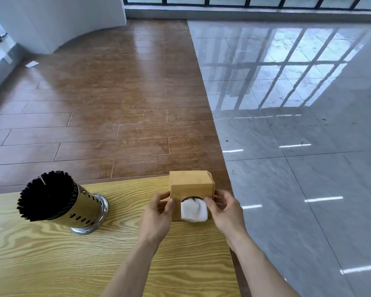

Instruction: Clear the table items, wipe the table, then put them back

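A small bamboo tissue box [191, 185] stands at the far right corner of the light wooden table [51, 254]. A white tissue [193, 211] sticks out of the round hole in its near face. My left hand [156, 219] grips the box's left side with the thumb on the front. My right hand [225, 213] holds the right side, thumb touching the tissue's edge. A perforated steel holder [81, 213] packed with black chopsticks [45, 196] stands to the left, apart from both hands.
The table's far edge and right edge run close to the tissue box. Beyond them lie a brown wood-plank floor [116, 93] and glossy grey tiles [298, 146]. A white curved wall [62, 22] stands at the far left.
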Motion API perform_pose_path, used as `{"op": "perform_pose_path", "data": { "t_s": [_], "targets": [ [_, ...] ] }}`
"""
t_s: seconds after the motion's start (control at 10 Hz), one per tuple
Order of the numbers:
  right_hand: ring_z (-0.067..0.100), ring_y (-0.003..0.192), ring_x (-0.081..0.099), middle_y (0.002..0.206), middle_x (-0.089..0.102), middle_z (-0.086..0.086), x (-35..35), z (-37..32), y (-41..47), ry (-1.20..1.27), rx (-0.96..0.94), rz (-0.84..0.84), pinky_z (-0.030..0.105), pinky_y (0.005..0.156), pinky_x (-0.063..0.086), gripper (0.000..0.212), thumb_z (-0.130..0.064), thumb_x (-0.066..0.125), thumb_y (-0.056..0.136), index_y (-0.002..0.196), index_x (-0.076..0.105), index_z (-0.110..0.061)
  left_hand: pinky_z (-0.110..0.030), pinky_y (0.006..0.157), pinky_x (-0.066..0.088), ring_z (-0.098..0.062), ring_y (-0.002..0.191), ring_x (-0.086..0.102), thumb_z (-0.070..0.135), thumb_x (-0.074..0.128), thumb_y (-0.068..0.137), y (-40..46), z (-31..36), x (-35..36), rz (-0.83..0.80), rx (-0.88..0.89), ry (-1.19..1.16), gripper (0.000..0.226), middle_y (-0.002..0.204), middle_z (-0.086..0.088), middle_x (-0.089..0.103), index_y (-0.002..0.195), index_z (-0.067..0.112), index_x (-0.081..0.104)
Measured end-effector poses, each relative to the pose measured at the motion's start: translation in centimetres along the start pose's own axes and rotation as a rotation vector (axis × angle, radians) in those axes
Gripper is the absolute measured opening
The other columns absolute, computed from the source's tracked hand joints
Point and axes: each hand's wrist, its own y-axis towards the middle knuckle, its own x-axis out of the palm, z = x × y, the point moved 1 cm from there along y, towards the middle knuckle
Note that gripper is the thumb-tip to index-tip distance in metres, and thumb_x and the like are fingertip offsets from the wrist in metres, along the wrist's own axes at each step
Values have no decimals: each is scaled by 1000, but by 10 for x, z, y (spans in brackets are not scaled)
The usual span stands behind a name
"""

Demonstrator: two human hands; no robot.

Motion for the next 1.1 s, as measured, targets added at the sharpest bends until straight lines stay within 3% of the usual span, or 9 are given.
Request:
{"op": "perform_pose_path", "data": {
  "t_s": [0.1, 0.5, 0.6, 0.8, 1.0, 1.1],
  "targets": [
    [3, 96, 68, 101, 73, -12, 3, -1, 4, 13, -1, 52, 26, 82, 56, 26, -34, 72, 89, 113, 65, -29, -32, 85, 53, -8, 101, 66, 32, 59, 98, 3, 5, 2, 30, 5, -7, 33, 107, 10, 71, 130, 30, 64],
    [7, 121, 58, 129, 62, -13, 9, 12, 15, -16, 10, 36, 32, 106, 49, 43, -13, 56, 99, 137, 57, -33, -31, 87, 52, -4, 99, 66, 10, 57, 99, 9, -4, 20, 5, 7, -53, 42, 111, 12, 69, 135, 32, 60],
    [6, 118, 58, 126, 63, -15, 11, 14, 15, -29, 4, 42, 29, 101, 50, 39, -18, 57, 99, 134, 56, -35, -29, 85, 51, -3, 100, 66, 10, 57, 99, 13, -6, 23, 20, 5, -70, 39, 115, 11, 69, 134, 27, 59],
    [13, 116, 61, 122, 65, -12, 17, 19, 14, -72, -18, 87, 39, 100, 53, 32, -26, 51, 102, 133, 54, -35, -35, 98, 53, -2, 104, 65, 13, 55, 100, 14, -11, 27, 9, 3, -67, 32, 122, 11, 68, 129, 26, 58],
    [19, 132, 53, 145, 56, -3, 15, 22, 5, -94, 40, 76, 36, 108, 44, 46, -40, 42, 103, 147, 47, -27, -34, 104, 49, -9, 120, 61, 24, 51, 103, 11, -16, 23, -98, 32, 0, 37, 129, 14, 64, 139, 27, 54],
    [25, 134, 52, 147, 55, 2, 10, 34, -9, -155, 126, 117, 41, 108, 43, 51, -46, 37, 104, 148, 46, -23, -38, 108, 47, -10, 128, 57, 31, 54, 101, 3, -28, 16, -86, 43, 83, 40, 134, 13, 63, 140, 27, 53]
  ]
}}
